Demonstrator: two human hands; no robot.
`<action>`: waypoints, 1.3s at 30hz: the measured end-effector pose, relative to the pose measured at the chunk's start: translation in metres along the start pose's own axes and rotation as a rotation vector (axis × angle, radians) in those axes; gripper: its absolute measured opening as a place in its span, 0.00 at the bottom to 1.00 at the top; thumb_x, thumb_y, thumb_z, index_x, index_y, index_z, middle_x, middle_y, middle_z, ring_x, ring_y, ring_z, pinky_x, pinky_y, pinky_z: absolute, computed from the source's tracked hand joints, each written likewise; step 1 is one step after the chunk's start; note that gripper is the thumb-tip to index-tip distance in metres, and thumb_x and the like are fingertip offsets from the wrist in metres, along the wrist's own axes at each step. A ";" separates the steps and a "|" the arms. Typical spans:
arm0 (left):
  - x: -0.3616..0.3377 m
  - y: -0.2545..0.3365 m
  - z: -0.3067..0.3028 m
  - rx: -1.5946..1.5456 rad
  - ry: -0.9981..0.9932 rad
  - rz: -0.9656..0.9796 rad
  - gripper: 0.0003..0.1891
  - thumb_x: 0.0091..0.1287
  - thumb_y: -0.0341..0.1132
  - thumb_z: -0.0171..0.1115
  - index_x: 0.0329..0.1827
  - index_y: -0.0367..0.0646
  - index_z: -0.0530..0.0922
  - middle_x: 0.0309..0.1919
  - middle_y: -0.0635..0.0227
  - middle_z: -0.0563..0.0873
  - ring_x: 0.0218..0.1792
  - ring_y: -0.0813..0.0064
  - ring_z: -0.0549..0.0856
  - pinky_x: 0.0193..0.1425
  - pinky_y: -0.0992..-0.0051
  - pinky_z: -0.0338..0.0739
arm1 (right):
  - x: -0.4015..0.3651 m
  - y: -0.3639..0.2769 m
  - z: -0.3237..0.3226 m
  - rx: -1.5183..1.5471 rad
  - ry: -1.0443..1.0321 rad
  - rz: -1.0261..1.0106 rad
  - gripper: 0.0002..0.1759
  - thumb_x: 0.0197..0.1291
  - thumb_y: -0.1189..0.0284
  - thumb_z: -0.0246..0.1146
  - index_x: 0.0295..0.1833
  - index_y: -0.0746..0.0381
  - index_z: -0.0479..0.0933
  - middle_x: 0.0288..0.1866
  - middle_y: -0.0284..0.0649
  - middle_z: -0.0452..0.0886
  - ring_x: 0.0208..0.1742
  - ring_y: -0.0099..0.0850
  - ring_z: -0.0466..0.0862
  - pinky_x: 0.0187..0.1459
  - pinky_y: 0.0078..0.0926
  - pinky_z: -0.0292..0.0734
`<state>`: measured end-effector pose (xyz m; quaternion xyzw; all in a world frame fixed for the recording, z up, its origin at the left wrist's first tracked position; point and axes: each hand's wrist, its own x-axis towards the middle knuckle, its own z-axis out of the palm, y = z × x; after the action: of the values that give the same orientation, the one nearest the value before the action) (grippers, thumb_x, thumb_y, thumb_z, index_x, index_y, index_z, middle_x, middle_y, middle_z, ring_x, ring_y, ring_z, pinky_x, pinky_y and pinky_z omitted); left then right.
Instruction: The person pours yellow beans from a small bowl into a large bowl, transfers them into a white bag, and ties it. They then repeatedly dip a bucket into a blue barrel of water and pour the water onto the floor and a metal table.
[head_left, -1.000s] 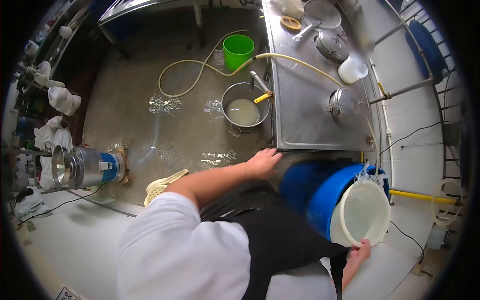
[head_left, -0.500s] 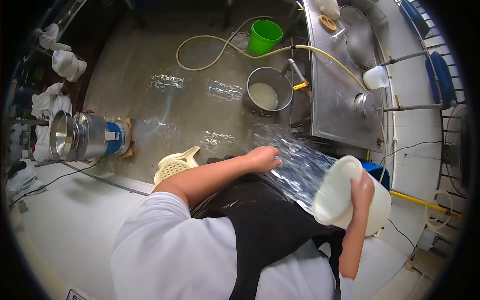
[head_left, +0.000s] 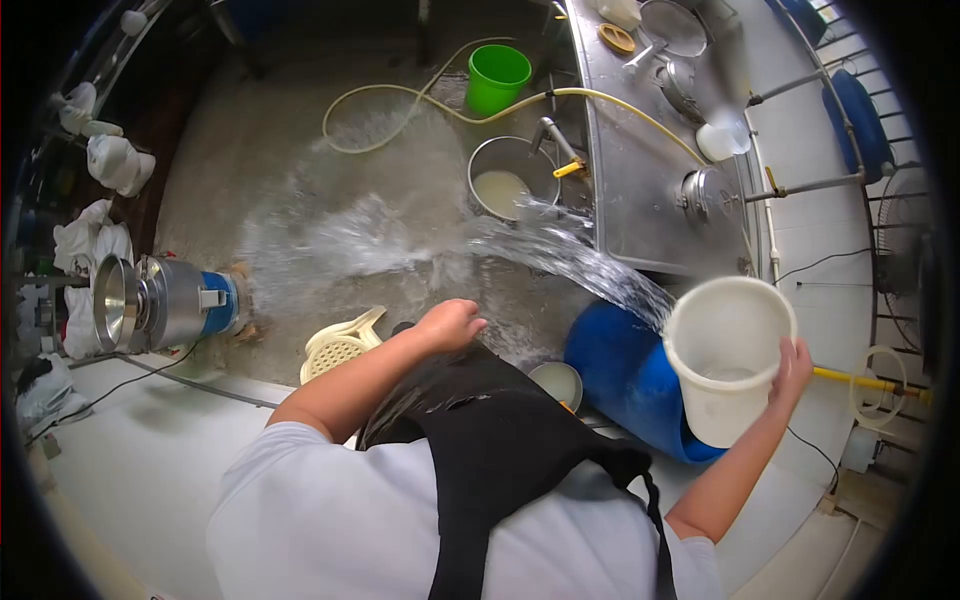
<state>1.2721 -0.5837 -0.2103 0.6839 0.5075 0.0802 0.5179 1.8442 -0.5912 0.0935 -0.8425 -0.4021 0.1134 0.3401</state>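
Note:
My right hand (head_left: pixel 792 372) grips the rim of a white plastic bucket (head_left: pixel 738 395) on its right side. The bucket is tilted, and a stream of water (head_left: pixel 590 268) arcs from it to the left and splashes across the wet floor. A blue barrel (head_left: pixel 620 375) lies below and beside the bucket. In front of my black apron, my left hand (head_left: pixel 450 325) hovers with its fingers curled in, and nothing shows in them. Close by on the left is a cream plastic stool (head_left: pixel 338 352) with a perforated seat.
A metal pot (head_left: pixel 515 178) of cloudy liquid stands on the floor beside the steel counter (head_left: pixel 640 185). Behind it are a green bucket (head_left: pixel 498 80) and a looping hose (head_left: pixel 400 88). A steel machine (head_left: pixel 175 295) stands at left. A small bowl (head_left: pixel 556 383) sits near the barrel.
The bucket has swung right, away from my body, and its water now spreads far left over the floor. My left hand has drawn back left. The blue barrel shows more fully.

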 end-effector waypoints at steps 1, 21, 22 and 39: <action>0.001 -0.004 -0.002 0.029 0.036 -0.027 0.19 0.71 0.44 0.65 0.51 0.34 0.85 0.49 0.44 0.88 0.54 0.43 0.86 0.59 0.53 0.80 | -0.002 0.031 -0.026 0.144 0.047 0.040 0.14 0.68 0.70 0.65 0.53 0.69 0.83 0.42 0.39 0.86 0.42 0.30 0.85 0.45 0.32 0.82; 0.305 0.213 0.082 0.676 -0.127 -0.020 0.66 0.57 0.65 0.73 0.87 0.43 0.40 0.84 0.35 0.35 0.83 0.30 0.32 0.82 0.35 0.42 | 0.065 0.414 0.139 -0.483 0.091 1.018 0.34 0.69 0.67 0.55 0.71 0.79 0.56 0.59 0.69 0.81 0.60 0.61 0.84 0.63 0.55 0.80; 0.307 0.218 0.080 0.684 -0.172 -0.064 0.67 0.57 0.61 0.75 0.87 0.43 0.37 0.83 0.34 0.30 0.81 0.25 0.27 0.81 0.32 0.42 | 0.064 0.416 0.157 -0.517 0.075 0.967 0.37 0.69 0.69 0.55 0.74 0.80 0.49 0.59 0.69 0.81 0.60 0.61 0.85 0.62 0.54 0.81; 0.313 0.225 0.079 0.713 -0.281 -0.161 0.62 0.61 0.46 0.75 0.88 0.48 0.36 0.84 0.39 0.28 0.82 0.29 0.27 0.81 0.32 0.45 | 0.026 0.473 0.210 -0.624 -0.447 0.499 0.44 0.67 0.50 0.63 0.75 0.71 0.58 0.56 0.56 0.87 0.58 0.52 0.87 0.56 0.47 0.85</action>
<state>1.6074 -0.3785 -0.1978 0.7831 0.4797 -0.2366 0.3172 2.0474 -0.6807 -0.3747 -0.9305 -0.2654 0.2444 -0.0629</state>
